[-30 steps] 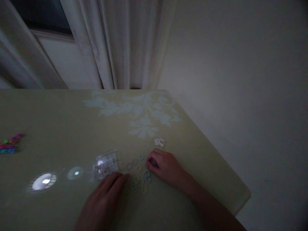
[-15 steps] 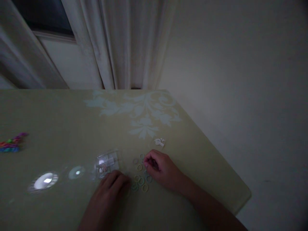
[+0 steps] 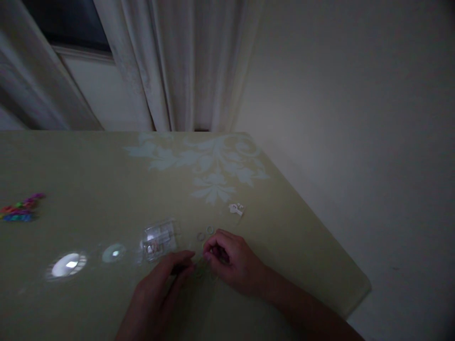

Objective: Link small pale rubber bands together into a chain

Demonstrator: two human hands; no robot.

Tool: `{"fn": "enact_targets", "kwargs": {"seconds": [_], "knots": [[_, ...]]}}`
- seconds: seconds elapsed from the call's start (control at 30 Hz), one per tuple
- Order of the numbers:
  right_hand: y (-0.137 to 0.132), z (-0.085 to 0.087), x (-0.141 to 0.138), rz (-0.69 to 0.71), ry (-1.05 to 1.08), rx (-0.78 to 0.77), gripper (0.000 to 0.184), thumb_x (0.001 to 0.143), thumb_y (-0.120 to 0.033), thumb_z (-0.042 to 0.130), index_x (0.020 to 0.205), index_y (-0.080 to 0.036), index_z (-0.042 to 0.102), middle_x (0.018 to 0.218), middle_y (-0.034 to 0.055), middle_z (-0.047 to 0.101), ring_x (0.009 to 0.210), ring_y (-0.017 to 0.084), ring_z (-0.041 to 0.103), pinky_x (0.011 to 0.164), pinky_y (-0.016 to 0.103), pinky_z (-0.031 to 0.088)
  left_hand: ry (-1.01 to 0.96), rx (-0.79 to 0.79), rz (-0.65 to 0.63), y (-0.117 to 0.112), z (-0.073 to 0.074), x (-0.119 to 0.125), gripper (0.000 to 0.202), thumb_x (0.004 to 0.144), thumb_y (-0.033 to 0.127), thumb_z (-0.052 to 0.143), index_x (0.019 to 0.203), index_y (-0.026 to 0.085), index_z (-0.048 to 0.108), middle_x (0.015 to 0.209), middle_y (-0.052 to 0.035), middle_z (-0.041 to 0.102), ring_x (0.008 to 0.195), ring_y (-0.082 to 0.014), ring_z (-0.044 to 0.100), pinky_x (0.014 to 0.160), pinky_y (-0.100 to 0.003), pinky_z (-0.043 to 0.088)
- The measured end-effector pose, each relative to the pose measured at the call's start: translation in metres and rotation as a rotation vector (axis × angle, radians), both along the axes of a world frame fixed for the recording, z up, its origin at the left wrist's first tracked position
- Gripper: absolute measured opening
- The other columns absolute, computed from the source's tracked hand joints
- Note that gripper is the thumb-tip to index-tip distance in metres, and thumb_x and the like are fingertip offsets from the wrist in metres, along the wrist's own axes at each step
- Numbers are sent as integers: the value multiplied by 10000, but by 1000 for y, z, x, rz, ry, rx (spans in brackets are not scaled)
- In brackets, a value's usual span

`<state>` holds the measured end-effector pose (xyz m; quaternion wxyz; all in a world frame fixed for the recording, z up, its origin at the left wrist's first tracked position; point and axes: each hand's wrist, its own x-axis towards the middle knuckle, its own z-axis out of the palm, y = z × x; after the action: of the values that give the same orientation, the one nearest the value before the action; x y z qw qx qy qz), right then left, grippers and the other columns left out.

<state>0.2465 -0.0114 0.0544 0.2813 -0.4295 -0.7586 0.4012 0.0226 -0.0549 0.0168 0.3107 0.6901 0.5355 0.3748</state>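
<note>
My right hand [image 3: 232, 258] is closed in a pinch over a group of small pale rings [image 3: 201, 236]. Whatever lies between its fingertips is too small and dim to make out. To its left, my left hand [image 3: 161, 286] holds nothing, its thumb and index finger apart and pointing toward the right fingertips. Several yellowish and greenish rings lie on the table between and under the hands, partly hidden. A clear plastic compartment box [image 3: 159, 239] sits just beyond my left hand, with small things inside that I cannot identify.
A small white piece [image 3: 235, 209], shaped a bit like a key, lies beyond my right hand. Far left is a pile of small multicoloured pieces [image 3: 21, 208]. Lamps reflect in the glossy table [image 3: 88, 175]. Its right edge slants beside the wall; curtains [image 3: 192, 66] hang behind.
My right hand has moved slightly left and nearer, covering more rings. My left hand has lifted its fingers from the table, and its thumb and index finger have spread apart.
</note>
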Motion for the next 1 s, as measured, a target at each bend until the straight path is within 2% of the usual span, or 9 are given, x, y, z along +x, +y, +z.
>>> {"fn": "enact_targets", "kwargs": {"seconds": [0.13,0.27,0.37,0.43,0.53,0.67,0.77,0.9,1.0], "knots": [[-4,0,-4,11,28,7,38,950,-215,628,981,-202,647,846,-7,592,721,122,536,662,230,419,10,118,-108,4,5,-5,177,952,261,634,1094,304,729,978,18,827,831,-158,806,729,-189,628],[-8,-3,-9,5,46,17,47,952,-226,635,983,-202,661,824,-11,579,715,121,534,657,230,416,59,234,-61,3,4,-11,228,961,238,637,1149,315,741,1065,28,838,880,-154,818,801,-197,641],[-12,-4,-12,2,80,29,57,943,-226,641,986,-202,667,810,-13,575,692,118,528,652,231,423,83,330,-81,1,2,-14,285,961,244,653,1222,326,734,1165,16,827,947,-180,820,850,-229,648],[-13,-5,-12,8,77,23,66,955,-251,635,990,-203,663,813,-9,585,697,124,539,657,235,435,81,317,-91,0,3,-13,259,970,256,645,1202,325,738,1107,25,840,889,-171,826,799,-210,654],[-10,-9,-13,-2,7,69,124,1020,-312,595,1038,-206,658,890,20,632,791,151,587,739,265,476,62,265,-30,1,5,-9,173,974,297,645,1119,299,740,987,30,844,799,-153,820,704,-174,648],[2,-22,-16,-114,-264,286,146,1039,-318,616,1115,-211,679,1063,85,660,1010,231,595,929,384,473,61,267,38,4,9,-5,150,975,300,640,1087,284,739,1013,10,832,871,-161,811,781,-204,649],[9,-32,-20,-126,-433,337,116,1000,-288,685,1085,-210,691,1123,97,641,1042,255,576,933,413,470,49,291,6,6,9,-5,145,974,281,636,1067,295,747,1002,25,834,871,-152,812,782,-192,644],[13,-37,-22,-84,-546,348,21,978,-197,667,977,-177,662,1077,107,630,1013,266,560,909,422,476,52,307,-23,6,7,-7,160,969,275,650,1079,292,765,1023,6,834,884,-170,815,784,-214,652],[13,-30,-18,-43,-479,324,7,974,-165,629,973,-168,635,1055,109,609,1033,269,546,938,424,476,54,309,-33,6,7,-9,160,973,275,646,1066,287,776,1036,-9,829,914,-184,812,786,-227,655]]}}
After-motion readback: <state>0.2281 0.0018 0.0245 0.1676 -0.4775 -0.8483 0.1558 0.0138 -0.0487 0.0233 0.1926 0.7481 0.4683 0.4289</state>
